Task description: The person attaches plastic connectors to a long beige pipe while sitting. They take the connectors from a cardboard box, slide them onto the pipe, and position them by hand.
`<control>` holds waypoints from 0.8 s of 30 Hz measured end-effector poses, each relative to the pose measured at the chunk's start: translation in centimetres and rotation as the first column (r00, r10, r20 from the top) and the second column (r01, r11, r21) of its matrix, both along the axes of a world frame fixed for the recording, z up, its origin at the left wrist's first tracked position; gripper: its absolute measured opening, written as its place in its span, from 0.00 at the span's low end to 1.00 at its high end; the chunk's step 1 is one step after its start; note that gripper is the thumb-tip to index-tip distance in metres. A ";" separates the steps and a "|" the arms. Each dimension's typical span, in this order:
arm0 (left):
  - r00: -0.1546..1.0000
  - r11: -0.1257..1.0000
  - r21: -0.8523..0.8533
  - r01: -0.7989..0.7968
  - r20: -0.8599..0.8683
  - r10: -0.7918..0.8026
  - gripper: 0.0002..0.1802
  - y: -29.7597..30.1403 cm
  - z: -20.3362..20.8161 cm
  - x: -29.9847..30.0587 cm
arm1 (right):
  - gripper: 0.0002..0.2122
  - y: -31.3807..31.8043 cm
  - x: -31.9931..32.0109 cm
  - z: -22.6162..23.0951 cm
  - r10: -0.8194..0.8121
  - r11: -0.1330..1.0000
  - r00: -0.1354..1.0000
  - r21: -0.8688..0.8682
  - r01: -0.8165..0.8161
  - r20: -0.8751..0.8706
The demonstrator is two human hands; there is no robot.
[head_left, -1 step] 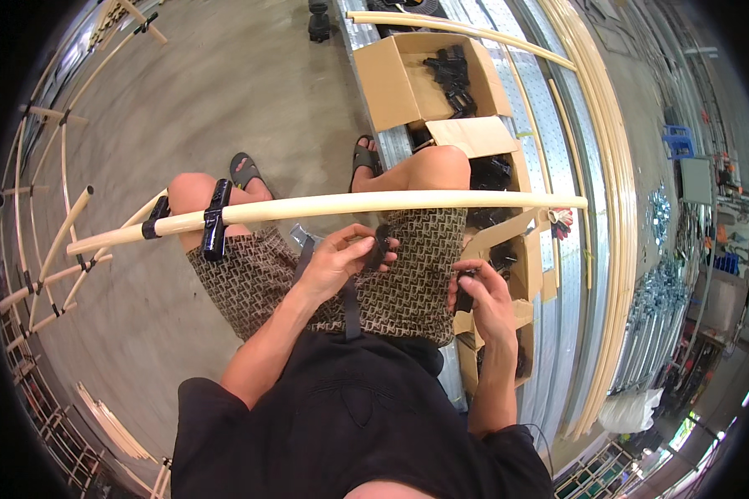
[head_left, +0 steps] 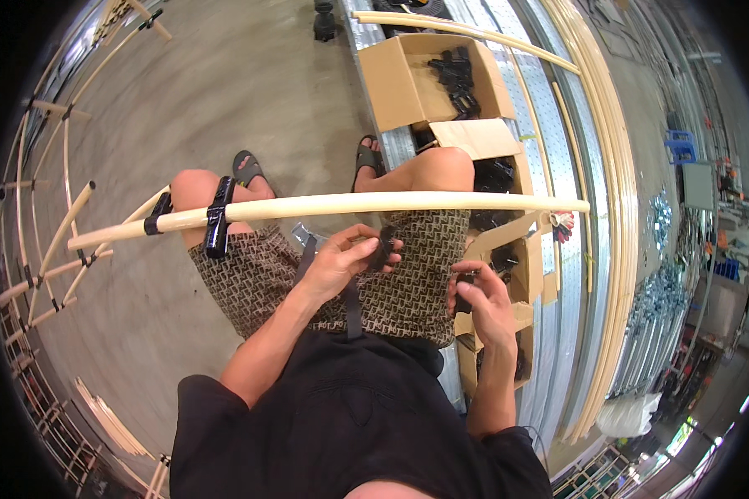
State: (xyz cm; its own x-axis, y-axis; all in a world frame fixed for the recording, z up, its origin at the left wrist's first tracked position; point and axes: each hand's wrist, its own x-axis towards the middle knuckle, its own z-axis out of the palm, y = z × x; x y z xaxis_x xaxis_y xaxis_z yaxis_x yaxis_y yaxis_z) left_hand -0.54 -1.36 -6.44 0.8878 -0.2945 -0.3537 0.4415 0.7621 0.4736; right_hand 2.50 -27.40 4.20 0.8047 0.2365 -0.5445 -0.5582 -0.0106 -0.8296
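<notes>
Cream pipe lies unheld across the thighs and could roll off if they shift; left hand grips a black pipe fitting, right hand pinches a half-hidden dark piece.

The scene is lit evenly and fairly brightly, with washed-out patches of light seen at the lower right. Pale glare is thrown back by the metal surface, and glossy highlights are caught on the black connector. Soft shadows are cast on the concrete floor. Toward the edges, straight lines are bowed, detail is softened and the corners are lost to black
</notes>
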 end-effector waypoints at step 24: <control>0.936 0.942 0.189 -0.278 0.273 0.222 0.11 -4.4 5.4 0.9 | 0.16 6.3 -2.0 -1.2 0.050 0.971 0.910 -0.233 0.052 0.411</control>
